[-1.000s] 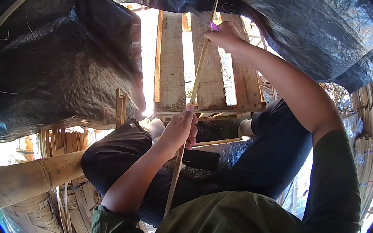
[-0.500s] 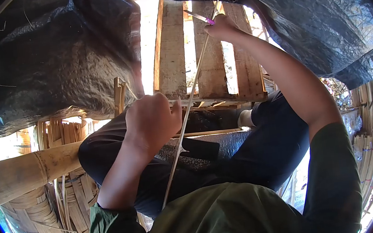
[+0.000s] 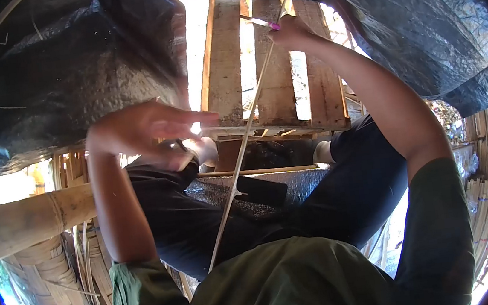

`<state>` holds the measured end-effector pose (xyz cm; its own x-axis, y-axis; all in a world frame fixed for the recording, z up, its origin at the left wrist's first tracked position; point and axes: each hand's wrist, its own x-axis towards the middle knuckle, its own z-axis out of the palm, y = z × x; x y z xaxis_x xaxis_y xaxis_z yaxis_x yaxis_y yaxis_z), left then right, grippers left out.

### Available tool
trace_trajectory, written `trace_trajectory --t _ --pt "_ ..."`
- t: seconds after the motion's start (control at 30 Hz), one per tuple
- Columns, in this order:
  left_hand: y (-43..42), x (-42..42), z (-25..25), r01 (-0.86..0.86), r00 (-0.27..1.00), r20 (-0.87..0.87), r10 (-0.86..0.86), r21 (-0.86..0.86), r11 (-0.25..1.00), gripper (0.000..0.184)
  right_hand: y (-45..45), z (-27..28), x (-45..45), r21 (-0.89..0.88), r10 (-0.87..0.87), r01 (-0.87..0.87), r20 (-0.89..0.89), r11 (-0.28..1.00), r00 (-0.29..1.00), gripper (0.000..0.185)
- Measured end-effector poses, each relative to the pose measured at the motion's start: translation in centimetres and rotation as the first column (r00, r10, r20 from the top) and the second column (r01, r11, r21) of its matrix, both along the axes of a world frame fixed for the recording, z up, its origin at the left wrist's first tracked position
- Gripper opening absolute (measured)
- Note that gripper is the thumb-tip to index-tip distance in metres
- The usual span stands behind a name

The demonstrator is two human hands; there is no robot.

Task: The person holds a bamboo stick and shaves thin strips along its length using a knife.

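A long thin bamboo strip (image 3: 246,133) slants across the middle, from the top of the view down to my lap. A small curl or splinter sticks out of it near its lower half. My right hand (image 3: 292,33) is closed around the upper part of the strip and also grips a small knife (image 3: 257,22) with a pink handle part, its blade pointing up and left. To the left, my left hand (image 3: 148,130) is raised over my knee with the fingers apart, blurred by motion. I see nothing held in it.
Wooden slats (image 3: 225,64) of a pallet-like platform stand in front. Dark plastic sheeting (image 3: 67,76) hangs on both sides. A thick bamboo pole (image 3: 35,221) comes in at left above woven bamboo (image 3: 44,274). Bundled bamboo strips (image 3: 484,203) are at right; a dark flat object (image 3: 263,191) lies between my legs.
My left hand has gone from a closed fist near the strip to spread fingers, moving left and up. My right hand, the knife and the bamboo strip have barely moved.
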<state>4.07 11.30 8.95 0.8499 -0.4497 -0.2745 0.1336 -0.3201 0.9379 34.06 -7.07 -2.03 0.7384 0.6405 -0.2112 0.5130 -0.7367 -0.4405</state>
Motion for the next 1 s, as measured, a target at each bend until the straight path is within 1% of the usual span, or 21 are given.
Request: trace_trajectory --t 0.03,0.07,0.1,0.13,0.17,0.2,0.27,0.3,0.33,0.4,0.43,0.5,0.63,0.73,0.8,0.83,0.87,0.9,0.93,0.97,1.0 --pt "-1.1 1.0 -0.3 -0.129 0.968 -0.137 0.209 0.442 0.888 0.037 -0.2 0.1 -0.4 0.003 0.0 0.0 0.034 1.0 0.999 0.039" --pt "-1.7 1.8 -0.8 -0.151 0.884 -0.153 0.442 0.801 0.579 0.032 -0.3 0.5 -0.3 0.007 -0.005 0.005 0.075 1.0 0.997 0.038" --pt "-1.7 1.5 -2.1 -0.149 0.882 -0.155 0.446 0.805 0.574 0.032 -0.3 0.9 -0.3 -0.002 0.028 -0.028 0.015 1.0 0.999 0.039" --pt "-1.9 1.0 -3.5 -0.358 0.922 0.221 0.319 0.801 0.479 0.032 -0.3 0.7 -0.5 0.001 0.034 -0.034 0.008 0.999 0.999 0.039" --pt "-1.9 0.7 -4.4 -0.564 0.813 0.567 0.132 0.711 0.42 0.032 -0.2 0.6 -0.5 0.0 0.04 -0.04 0.024 0.999 0.999 0.039" --pt "-3.0 1.1 -3.6 -0.565 0.812 0.57 0.127 0.712 0.418 0.032 -0.3 0.7 -0.4 -0.001 0.04 -0.04 0.043 0.999 0.998 0.04" --pt "-6.6 2.2 -0.8 -0.487 0.872 0.354 0.337 0.69 0.536 0.031 -0.2 0.8 -0.5 0.0 0.027 -0.027 0.048 1.0 0.998 0.04" --pt "-7.5 2.0 -0.3 -0.495 0.869 0.407 0.282 0.726 0.478 0.031 -0.2 0.6 -0.6 -0.005 0.018 -0.018 0.047 1.0 0.999 0.04" --pt "-7.8 1.9 -0.1 -0.493 0.87 0.406 0.28 0.727 0.478 0.031 -0.3 0.4 -0.6 -0.004 0.016 -0.016 0.046 1.0 0.999 0.04" --pt "-8.2 1.8 0.4 -0.572 0.812 0.504 0.295 0.585 0.575 0.038 -0.1 0.4 -0.6 -0.004 0.049 -0.049 0.059 0.999 0.997 0.041" --pt "-8.4 1.7 0.7 -0.572 0.812 0.505 0.293 0.587 0.573 0.038 0.0 0.5 -0.6 0.0 0.049 -0.049 0.059 0.999 0.997 0.041" --pt "-9.0 1.4 1.3 -0.566 0.818 0.432 0.38 0.485 0.667 0.051 -0.1 0.6 -0.6 -0.005 0.035 -0.035 0.024 0.999 0.999 0.041" --pt "-9.5 0.8 1.4 -0.582 0.802 0.462 0.379 0.462 0.669 0.055 0.2 0.2 -0.6 0.004 0.019 -0.019 0.055 1.0 0.998 0.04" --pt "-9.8 0.3 2.5 -0.555 0.819 0.433 0.377 0.424 0.716 0.061 0.5 -0.1 -0.4 -0.028 0.023 -0.021 0.08 0.999 0.997 0.039" --pt "-10.4 -0.7 3.8 -0.54 0.693 0.66 0.289 0.211 0.815 0.056 0.5 -0.2 0.0 -0.069 0.043 -0.04 0.034 0.997 0.999 0.039" --pt "-11.0 -1.5 4.5 -0.532 0.698 0.655 0.289 0.204 0.822 0.056 0.3 -0.1 -0.1 -0.08 0.033 -0.031 0.03 0.996 0.999 0.039" --pt "-11.7 -2.6 5.3 -0.504 0.63 0.68 0.375 -0.009 0.864 0.046 0.3 0.1 -0.3 -0.062 0.033 -0.031 0.031 0.998 0.999 0.038" --pt "-12.2 -3.7 6.2 -0.452 0.564 0.68 0.468 -0.22 0.864 0.036 0.3 0.1 -0.5 -0.043 0.034 -0.033 0.032 0.999 0.999 0.038" --pt "-12.3 -4.2 7.1 -0.379 0.5 0.657 0.563 -0.418 0.825 0.027 0.3 0.0 -0.5 -0.05 0.031 -0.03 0.028 0.998 0.999 0.038" --pt "-11.7 -4.1 8.0 -0.379 0.502 0.654 0.566 -0.421 0.824 0.027 0.5 0.0 -0.5 -0.053 0.037 -0.035 0.046 0.998 0.998 0.037" --pt "-11.0 -3.8 8.9 -0.239 0.584 0.704 0.404 -0.326 0.915 0.02 0.6 0.0 -0.4 -0.055 0.044 -0.04 0.065 0.998 0.997 0.037"
